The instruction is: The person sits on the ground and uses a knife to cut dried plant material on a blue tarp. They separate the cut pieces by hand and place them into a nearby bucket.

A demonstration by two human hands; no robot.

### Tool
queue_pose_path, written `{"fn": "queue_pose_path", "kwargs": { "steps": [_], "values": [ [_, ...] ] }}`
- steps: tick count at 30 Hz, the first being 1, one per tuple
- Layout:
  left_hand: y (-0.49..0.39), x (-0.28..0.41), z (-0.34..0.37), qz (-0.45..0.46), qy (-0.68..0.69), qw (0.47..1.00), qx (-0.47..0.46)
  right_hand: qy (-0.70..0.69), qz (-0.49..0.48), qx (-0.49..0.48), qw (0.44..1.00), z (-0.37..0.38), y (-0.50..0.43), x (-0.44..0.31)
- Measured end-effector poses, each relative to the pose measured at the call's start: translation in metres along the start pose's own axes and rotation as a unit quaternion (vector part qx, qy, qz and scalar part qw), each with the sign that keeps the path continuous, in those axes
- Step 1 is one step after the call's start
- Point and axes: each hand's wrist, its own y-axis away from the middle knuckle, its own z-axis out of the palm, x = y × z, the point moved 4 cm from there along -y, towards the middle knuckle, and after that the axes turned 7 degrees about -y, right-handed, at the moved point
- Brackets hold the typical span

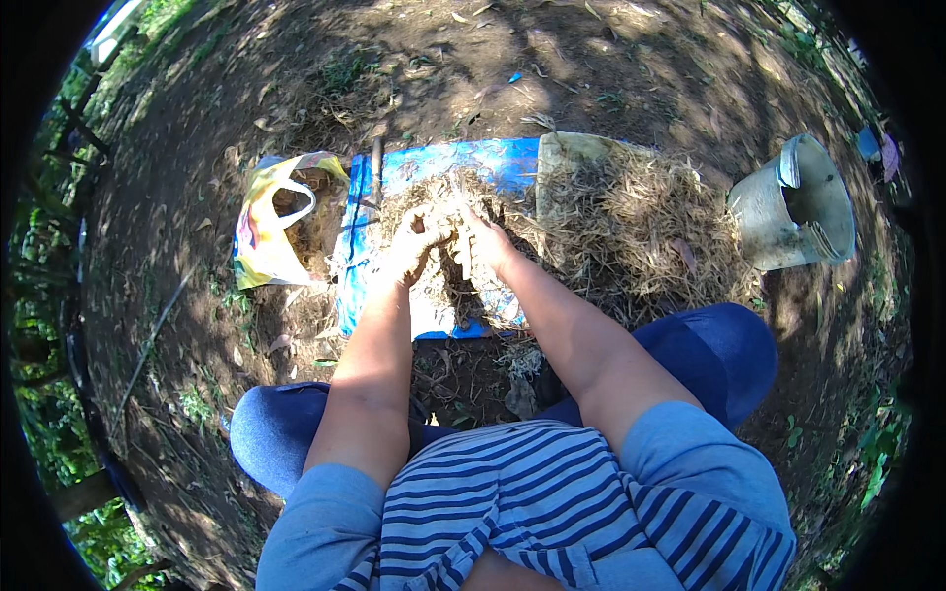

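My left hand (416, 242) and my right hand (484, 244) are close together over a blue sheet (502, 156) on the ground. Between their fingers is some pale, dry plant matter (452, 214); glare hides its exact shape and how each hand grips it. More dry material lies on the sheet around and under both hands. Right of them, a large heap of dry straw-like stalks and leaves (643, 221) partly covers a dull, pale sheet or sack (584, 145). A short stick (377, 170) lies across the blue sheet's far left part.
A yellow and white plastic bag (270, 236) with dry material inside stands at the left. A pale, broken-sided plastic bucket (768, 214) leans at the right beside the heap. My bent knees flank the near side. Leaf-strewn soil surrounds everything, with a long thin stick (154, 336) at the left.
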Motion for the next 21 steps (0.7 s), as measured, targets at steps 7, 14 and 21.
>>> {"fn": "queue_pose_path", "kwargs": {
  "steps": [7,14,21],
  "values": [
    [0.009,-0.023,0.008,-0.056,0.152,0.983,0.092,-0.073,0.070,0.028,0.994,0.014,0.011,-0.006],
    [0.001,-0.026,-0.012,-0.035,0.118,0.985,0.121,0.111,0.051,-0.015,0.992,-0.009,-0.009,-0.003],
    [-0.006,-0.044,-0.054,-0.052,0.126,0.964,0.227,0.397,0.003,-0.021,0.918,-0.021,0.011,-0.006]
  ]
}}
